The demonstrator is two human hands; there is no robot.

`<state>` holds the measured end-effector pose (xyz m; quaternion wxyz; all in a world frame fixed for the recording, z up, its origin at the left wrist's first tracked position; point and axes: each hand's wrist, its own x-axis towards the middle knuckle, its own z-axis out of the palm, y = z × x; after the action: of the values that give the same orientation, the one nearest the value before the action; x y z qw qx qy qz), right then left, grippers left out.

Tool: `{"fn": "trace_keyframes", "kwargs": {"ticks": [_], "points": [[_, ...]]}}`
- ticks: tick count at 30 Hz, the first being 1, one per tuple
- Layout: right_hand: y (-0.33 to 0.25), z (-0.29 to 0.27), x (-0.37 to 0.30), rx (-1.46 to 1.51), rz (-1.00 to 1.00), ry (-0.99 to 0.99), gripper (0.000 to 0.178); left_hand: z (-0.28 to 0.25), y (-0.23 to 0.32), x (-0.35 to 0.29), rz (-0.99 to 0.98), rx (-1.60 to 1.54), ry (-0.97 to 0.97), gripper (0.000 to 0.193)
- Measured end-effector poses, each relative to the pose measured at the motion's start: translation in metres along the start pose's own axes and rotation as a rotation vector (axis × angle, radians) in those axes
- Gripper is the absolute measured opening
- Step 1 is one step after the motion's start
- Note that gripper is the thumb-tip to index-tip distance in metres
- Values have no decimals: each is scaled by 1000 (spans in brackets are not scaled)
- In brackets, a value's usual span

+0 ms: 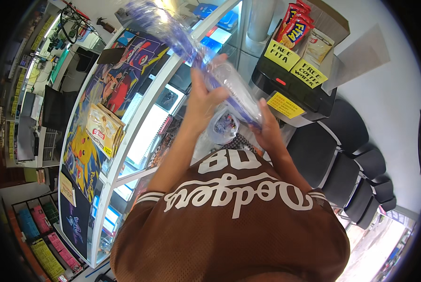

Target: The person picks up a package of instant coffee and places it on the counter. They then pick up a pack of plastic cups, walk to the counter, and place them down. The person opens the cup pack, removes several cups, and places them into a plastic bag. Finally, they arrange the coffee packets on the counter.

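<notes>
Both of my hands are on a long clear plastic sleeve with blue markings [236,89]. Inside its near part is a whitish, rounded stack that resembles disposable cups, though blur hides the exact kind. My left hand [204,98] grips the sleeve around its middle, thumb across the top. At the lower right end, my right hand [269,129] wraps its fingers round the package. The sleeve's far part [165,28] stretches to the upper left above the glass counter, crinkled and smeared by motion. Below the package, a bin with a clear plastic liner [222,129] has crumpled bits in it.
To the left stands a glass display counter [137,127], with illustrated mats and a stack of beige packets [104,129] on top. A black dispenser [290,89] at the right carries a box of snack packs [295,30]. Black chairs [314,145] line the right wall.
</notes>
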<state>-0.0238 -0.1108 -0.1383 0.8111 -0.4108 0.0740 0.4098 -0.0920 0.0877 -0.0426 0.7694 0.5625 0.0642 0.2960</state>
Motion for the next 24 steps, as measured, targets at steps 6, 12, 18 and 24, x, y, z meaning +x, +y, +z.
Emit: {"fn": "trace_keyframes", "kwargs": {"ticks": [6, 12, 18, 24], "points": [[-9, 87, 20, 126, -88, -66, 40, 36, 1, 4, 7, 294, 115, 84], [-4, 74, 26, 92, -125, -77, 43, 7, -24, -24, -197, 599, -165, 96], [-10, 95, 27, -77, -178, -25, 40, 23, 51, 34, 223, 97, 217, 94], [-30, 97, 37, 110, -105, -89, 33, 28, -34, -10, 74, 411, 132, 89]]}}
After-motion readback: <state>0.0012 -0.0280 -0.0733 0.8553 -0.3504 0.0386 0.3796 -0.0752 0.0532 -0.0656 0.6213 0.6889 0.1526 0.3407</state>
